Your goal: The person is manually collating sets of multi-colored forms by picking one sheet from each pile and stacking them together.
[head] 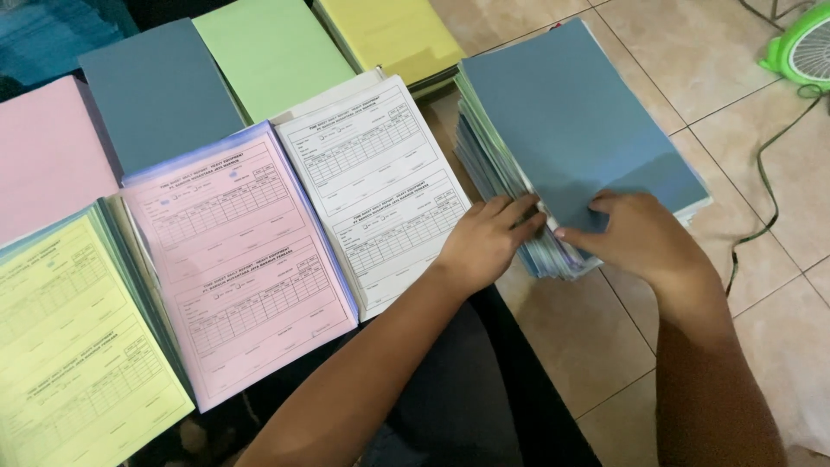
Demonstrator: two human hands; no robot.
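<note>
While both hands work at its near edge, the thick paper stack [571,121] lies on the tiled floor [605,337], right of the white forms [376,186]. The left hand [484,242] presses the stack's side with fingers nearly straight, gripping nothing. The right hand [635,233] rests on the blue top sheet, fingers bent over the edge. I judge the stack heavy, its loose sheets thin and slippery, best held under both sides
</note>
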